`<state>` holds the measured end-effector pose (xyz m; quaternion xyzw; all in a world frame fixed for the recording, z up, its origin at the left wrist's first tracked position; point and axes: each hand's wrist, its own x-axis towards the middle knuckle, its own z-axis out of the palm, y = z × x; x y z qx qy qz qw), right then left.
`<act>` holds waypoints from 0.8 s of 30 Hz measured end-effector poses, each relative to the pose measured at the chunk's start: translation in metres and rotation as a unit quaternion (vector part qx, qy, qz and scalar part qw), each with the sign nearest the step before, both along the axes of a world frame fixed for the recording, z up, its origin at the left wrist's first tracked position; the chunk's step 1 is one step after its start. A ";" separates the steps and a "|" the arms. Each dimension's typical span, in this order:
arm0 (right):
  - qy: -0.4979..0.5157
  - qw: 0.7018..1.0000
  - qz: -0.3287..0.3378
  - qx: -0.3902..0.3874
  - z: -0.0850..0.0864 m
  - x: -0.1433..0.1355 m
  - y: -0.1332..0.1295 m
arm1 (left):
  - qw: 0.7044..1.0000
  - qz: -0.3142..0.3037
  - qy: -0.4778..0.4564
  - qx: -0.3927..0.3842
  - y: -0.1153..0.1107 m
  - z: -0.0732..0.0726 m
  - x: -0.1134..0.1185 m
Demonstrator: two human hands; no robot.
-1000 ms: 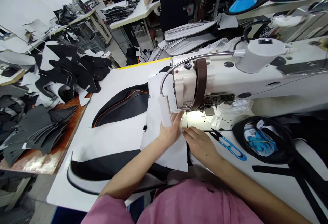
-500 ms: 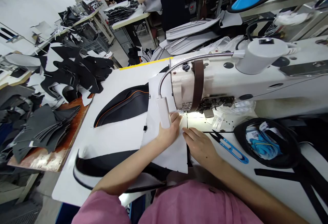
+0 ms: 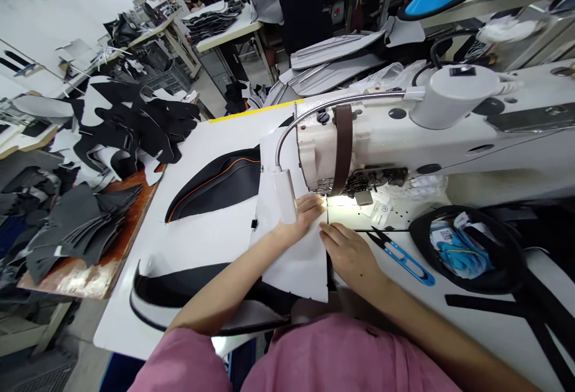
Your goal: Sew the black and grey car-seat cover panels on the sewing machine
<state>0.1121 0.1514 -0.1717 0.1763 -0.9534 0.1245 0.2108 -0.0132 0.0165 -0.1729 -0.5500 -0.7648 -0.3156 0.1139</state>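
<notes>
A light grey fabric panel (image 3: 294,269) lies under the head of a white sewing machine (image 3: 372,134), its right edge along the needle area. My left hand (image 3: 304,217) rests flat on it, fingers stretched toward the lit needle area, beside a white lamp tube (image 3: 284,196). My right hand (image 3: 350,252) is at the panel's right edge, fingertips closed over that edge; the thumb is hidden. Dark material shows under the panel's edge. The presser foot and needle are mostly hidden behind the machine head and my left fingers.
Blue thread snips (image 3: 404,258) and a round black container (image 3: 507,260) lie to the right. On the left are a dark piece with orange piping (image 3: 220,182) and a curved black piece (image 3: 179,284). Cut pieces (image 3: 81,224) are piled on a side board. A co-worker (image 3: 296,3) stands beyond.
My left hand's fingers have flattened and reached slightly forward and right, toward the needle area. My right hand stays at the panel's edge, and the panel has barely shifted.
</notes>
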 end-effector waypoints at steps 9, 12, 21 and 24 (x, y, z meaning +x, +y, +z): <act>0.011 1.000 -0.005 0.013 0.000 0.001 -0.001 | 0.999 -0.025 0.027 -0.014 -0.007 -0.014 -0.009; 0.007 1.000 -0.003 0.008 -0.003 0.001 -0.001 | 0.999 -0.028 0.025 -0.012 -0.007 -0.014 -0.010; 0.012 1.000 -0.009 0.008 -0.003 0.003 -0.002 | 1.000 0.013 -0.011 -0.018 -0.006 -0.017 -0.006; 0.005 1.000 -0.017 0.004 -0.002 0.001 -0.002 | 0.998 0.043 0.021 -0.037 -0.004 -0.014 -0.007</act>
